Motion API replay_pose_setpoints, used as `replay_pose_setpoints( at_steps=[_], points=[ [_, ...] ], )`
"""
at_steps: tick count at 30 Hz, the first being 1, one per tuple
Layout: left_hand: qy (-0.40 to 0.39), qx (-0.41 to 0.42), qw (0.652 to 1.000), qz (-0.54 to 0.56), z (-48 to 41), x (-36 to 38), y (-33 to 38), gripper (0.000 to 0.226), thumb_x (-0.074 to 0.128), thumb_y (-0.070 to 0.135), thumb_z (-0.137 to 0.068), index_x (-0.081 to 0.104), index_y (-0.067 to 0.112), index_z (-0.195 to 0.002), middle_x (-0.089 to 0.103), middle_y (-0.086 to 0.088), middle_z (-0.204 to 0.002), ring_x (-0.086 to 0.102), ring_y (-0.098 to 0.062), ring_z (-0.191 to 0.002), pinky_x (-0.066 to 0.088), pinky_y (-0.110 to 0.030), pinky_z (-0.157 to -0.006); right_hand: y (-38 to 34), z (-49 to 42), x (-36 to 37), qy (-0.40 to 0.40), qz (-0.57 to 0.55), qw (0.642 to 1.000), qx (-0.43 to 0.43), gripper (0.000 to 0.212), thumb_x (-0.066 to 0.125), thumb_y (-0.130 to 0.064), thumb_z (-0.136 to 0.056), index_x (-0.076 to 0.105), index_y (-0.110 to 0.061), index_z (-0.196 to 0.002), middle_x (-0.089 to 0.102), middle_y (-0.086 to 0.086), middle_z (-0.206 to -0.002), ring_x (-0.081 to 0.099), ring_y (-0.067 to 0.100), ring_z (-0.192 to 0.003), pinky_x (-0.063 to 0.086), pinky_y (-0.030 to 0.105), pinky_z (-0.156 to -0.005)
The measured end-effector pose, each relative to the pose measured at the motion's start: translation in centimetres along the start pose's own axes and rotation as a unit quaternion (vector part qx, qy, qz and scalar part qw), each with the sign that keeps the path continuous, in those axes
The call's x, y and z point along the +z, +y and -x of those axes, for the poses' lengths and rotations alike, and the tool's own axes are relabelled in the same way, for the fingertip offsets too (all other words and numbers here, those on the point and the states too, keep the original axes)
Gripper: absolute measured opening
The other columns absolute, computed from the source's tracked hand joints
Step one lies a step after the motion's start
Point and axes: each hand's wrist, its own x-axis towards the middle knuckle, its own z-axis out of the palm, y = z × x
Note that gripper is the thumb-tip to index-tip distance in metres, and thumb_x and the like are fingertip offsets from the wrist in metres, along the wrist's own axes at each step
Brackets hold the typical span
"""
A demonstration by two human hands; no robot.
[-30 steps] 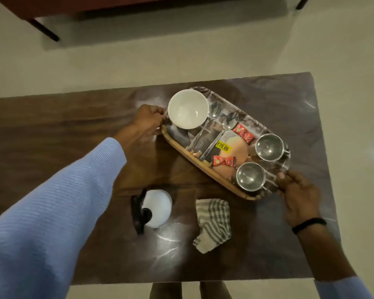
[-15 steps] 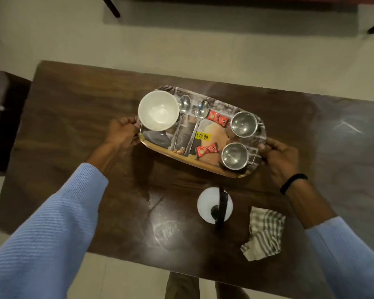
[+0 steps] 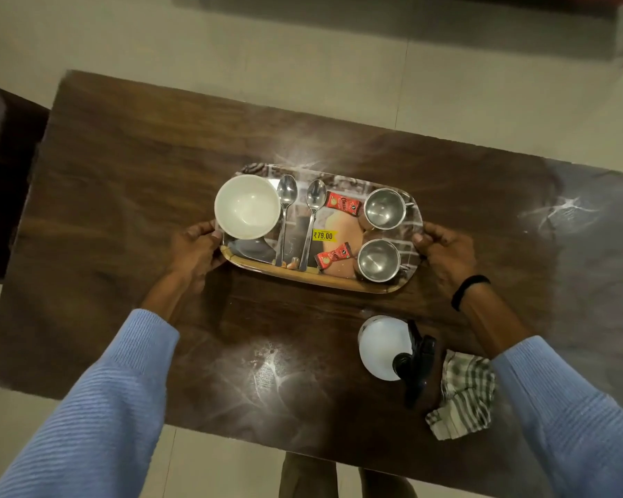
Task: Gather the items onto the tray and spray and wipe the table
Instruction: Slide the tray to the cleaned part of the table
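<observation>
Your view is dim; overhead glare streaks the glossy table (image 3: 130, 210); wide-angle distortion bends the edges; sleeves blur softly.

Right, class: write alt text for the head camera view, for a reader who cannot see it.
A person's left hand and right hand grip the ends of a tray on a dark wooden table; it holds a white bowl, two spoons, two steel cups and two red sachets. Nearer the person stand a spray bottle and a striped cloth.

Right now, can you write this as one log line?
hands: left and right grip tray ends | tray: loaded | sprayer, cloth: on table
</observation>
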Motion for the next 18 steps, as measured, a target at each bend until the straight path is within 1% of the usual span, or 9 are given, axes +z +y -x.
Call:
replay_pose_setpoints(
  at_steps=[5,9,13,16,18],
  points=[
    [-0.015,-0.018,1.000,0.003,-0.9,-0.1,-0.9,0.008,0.060,0.018,-0.099,0.065,0.023,-0.097,0.069,0.003,-0.090,0.066,-0.007,-0.079,0.053,-0.021,-0.059,0.8,-0.4,-0.1,-0.004,0.011,1.000,0.003,0.024,0.066,-0.007,-0.094,0.074,-0.014,-0.116,0.077,0.006,-0.107,0.073,0.025,-0.103,0.057,0.050,-0.096],
    [-0.015,-0.013,1.000,0.000,-1.1,0.1,-1.6,0.015,0.058,0.014,-0.100,0.064,0.024,-0.090,0.068,0.001,-0.090,0.065,-0.009,-0.081,0.053,-0.024,-0.064,0.8,-0.2,0.0,0.003,0.003,1.000,-0.004,0.025,0.064,-0.004,-0.095,0.072,-0.011,-0.118,0.076,0.008,-0.109,0.072,0.026,-0.106,0.057,0.046,-0.096],
    [-0.020,-0.014,1.000,-0.011,-1.4,0.0,-1.6,0.016,0.058,0.013,-0.100,0.062,0.025,-0.089,0.067,-0.001,-0.094,0.064,-0.012,-0.084,0.054,-0.027,-0.067,1.3,-0.3,-0.2,-0.005,0.000,1.000,-0.020,0.024,0.065,-0.005,-0.095,0.073,-0.012,-0.117,0.076,0.010,-0.110,0.072,0.028,-0.106,0.057,0.050,-0.096],
    [-0.023,-0.018,0.999,-0.030,-1.7,-0.4,-1.3,0.014,0.060,0.011,-0.098,0.063,0.022,-0.090,0.068,-0.003,-0.095,0.066,-0.018,-0.091,0.056,-0.030,-0.071,1.2,-0.1,-0.1,0.002,0.008,1.000,-0.025,0.026,0.064,-0.004,-0.095,0.073,-0.011,-0.118,0.076,0.009,-0.110,0.072,0.026,-0.105,0.057,0.048,-0.095],
    [-0.024,-0.017,0.998,-0.049,-1.9,-0.5,-0.9,0.015,0.062,0.009,-0.096,0.063,0.022,-0.090,0.068,-0.003,-0.095,0.067,-0.022,-0.097,0.057,-0.031,-0.072,1.3,-0.1,-0.2,0.002,0.017,0.999,-0.027,0.026,0.067,-0.008,-0.094,0.073,-0.014,-0.119,0.076,0.006,-0.110,0.073,0.023,-0.104,0.058,0.048,-0.095]
  ],
)
